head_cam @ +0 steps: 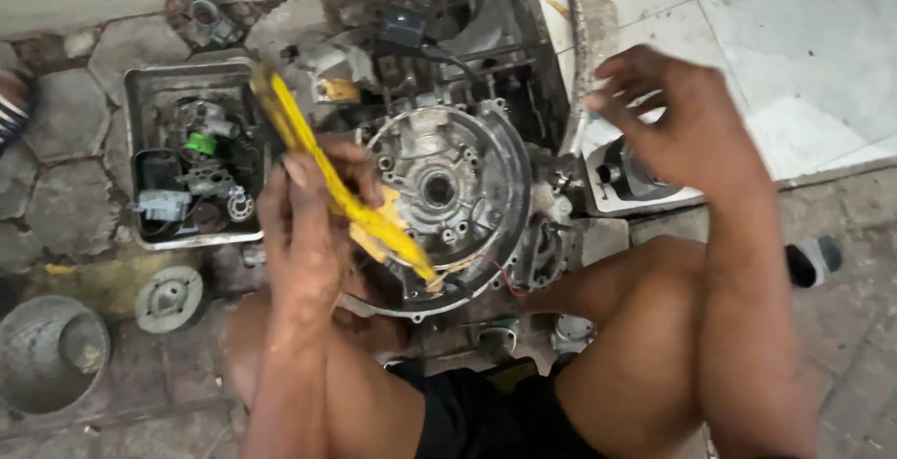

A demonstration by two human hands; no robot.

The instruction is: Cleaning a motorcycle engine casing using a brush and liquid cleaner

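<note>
The left hand (304, 225) grips a yellow tool (341, 188), its tip at the engine casing's (448, 188) rim near five o'clock, seemingly prying or scraping there, while the right hand (682, 127) hovers half-curled and empty at three o'clock, free to steady the casing.

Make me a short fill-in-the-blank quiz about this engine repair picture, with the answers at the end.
1. The left hand holds a tool whose colour is ____.
2. The tool's tip rests at the edge of the round metal ____ cover.
3. The metal tray of small parts lies on the ____ side of the picture.
4. The right hand holds ____ and hangs above the engine's right side.

Missing words: yellow; engine; left; nothing
</note>
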